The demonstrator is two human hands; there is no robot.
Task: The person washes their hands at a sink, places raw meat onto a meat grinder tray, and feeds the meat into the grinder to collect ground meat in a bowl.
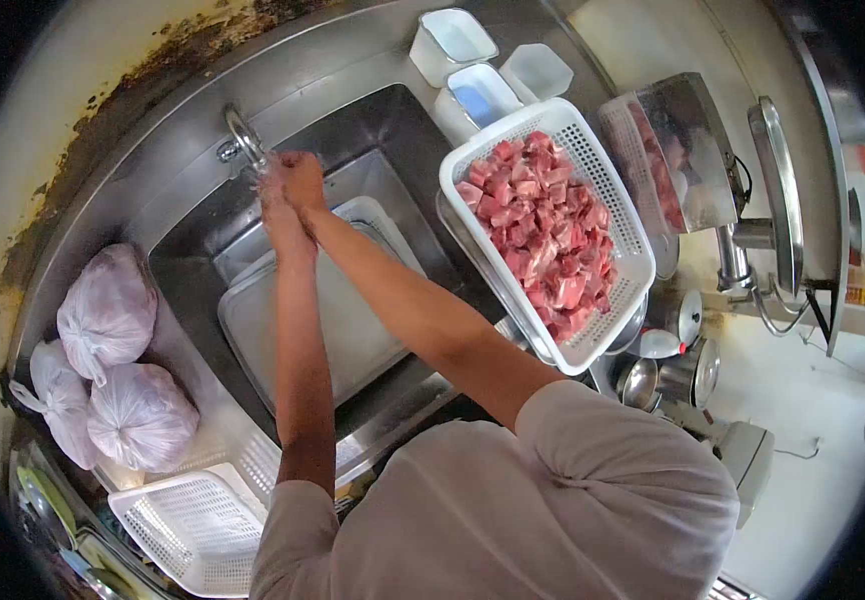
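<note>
My left hand (278, 205) and my right hand (302, 181) are pressed together under the metal faucet (244, 137), at the far left of the sink (423, 228). The right hand's fingers curl inward against the left; whether they grip anything is hidden. Water and blur cover the left hand's fingers. Below my forearms, a large pale rectangular tray (253, 330) lies in the sink, with a whitish surface inside its rim. To the right, a white perforated basket (636, 268) full of raw red meat chunks (543, 225) rests at the sink's edge.
Several white containers (453, 38) stand behind the meat basket. Knotted plastic bags (143, 415) sit on the left counter, above another white basket (193, 525). A clear-sided box (688, 150) with meat inside is at the right, near metal pots (693, 375).
</note>
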